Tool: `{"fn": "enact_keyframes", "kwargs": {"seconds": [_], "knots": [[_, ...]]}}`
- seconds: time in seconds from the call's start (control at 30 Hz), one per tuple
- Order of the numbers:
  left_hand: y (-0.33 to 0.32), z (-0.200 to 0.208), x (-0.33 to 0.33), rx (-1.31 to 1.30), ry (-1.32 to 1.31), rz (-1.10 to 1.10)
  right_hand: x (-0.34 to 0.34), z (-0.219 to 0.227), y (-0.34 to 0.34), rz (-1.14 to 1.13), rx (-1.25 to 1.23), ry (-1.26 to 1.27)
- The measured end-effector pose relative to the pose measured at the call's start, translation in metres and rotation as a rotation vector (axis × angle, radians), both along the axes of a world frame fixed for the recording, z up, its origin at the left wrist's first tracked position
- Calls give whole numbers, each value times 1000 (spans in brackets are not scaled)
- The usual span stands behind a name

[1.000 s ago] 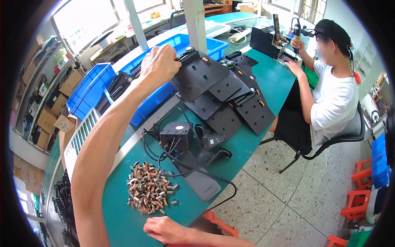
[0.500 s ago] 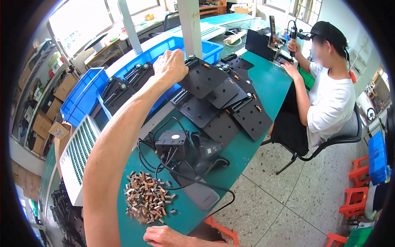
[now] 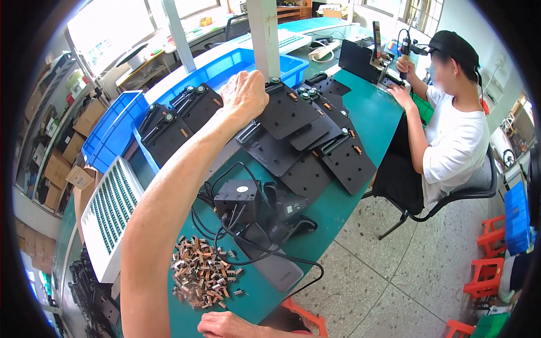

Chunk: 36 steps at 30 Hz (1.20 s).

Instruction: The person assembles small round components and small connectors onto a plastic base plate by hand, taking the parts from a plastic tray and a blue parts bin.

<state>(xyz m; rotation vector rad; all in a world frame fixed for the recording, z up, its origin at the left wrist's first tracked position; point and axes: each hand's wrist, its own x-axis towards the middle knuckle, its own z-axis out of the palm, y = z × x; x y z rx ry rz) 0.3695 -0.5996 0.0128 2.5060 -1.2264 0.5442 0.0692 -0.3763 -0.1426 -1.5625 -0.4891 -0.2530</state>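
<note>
My left hand (image 3: 245, 97) reaches far across the bench, fingers closed at the left edge of a black plate (image 3: 287, 111). That plate, with a round knob and a small copper-coloured part, lies tilted on top of several similar black plates (image 3: 346, 163). My right hand (image 3: 227, 325) is low in the view by the bench's near edge, its fingers curled; whatever they may hold is hidden. Just beyond it lies a heap of small metal-and-brown switch-like parts (image 3: 203, 273). More black plates (image 3: 200, 107) rest by a blue crate (image 3: 242, 56), left of my left hand.
Between the heap and plates sit a black box with cables (image 3: 235, 198) and a dark grey flat device (image 3: 276, 270). A white tray with green rows (image 3: 110, 208) stands left of my forearm. A co-worker (image 3: 453, 124) sits across to the right, holding a tool.
My left hand has shifted slightly to the right and nearer, and the top black plate has moved with it. My right hand stays about where it was.
</note>
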Motion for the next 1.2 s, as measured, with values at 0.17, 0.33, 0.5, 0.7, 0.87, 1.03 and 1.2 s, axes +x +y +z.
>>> {"fn": "enact_keyframes", "kwargs": {"seconds": [0.17,0.33,0.5,0.7,0.87,1.03,1.2], "knots": [[4,-2,-2,-19,-72,-32,1,2,-1,12,7,7],[8,-6,-9,-45,-102,-49,1,1,-1,-2,1,-7],[11,-8,-16,-63,-90,-61,1,1,0,6,6,-4],[15,-10,-21,-33,-144,-58,1,1,0,-8,20,4],[14,-10,-23,-38,-170,-86,2,1,0,-9,25,-11],[15,-13,-17,22,-147,-170,2,1,0,-5,28,-2],[18,-20,-18,16,-220,-219,1,2,0,-20,37,-12]]}}
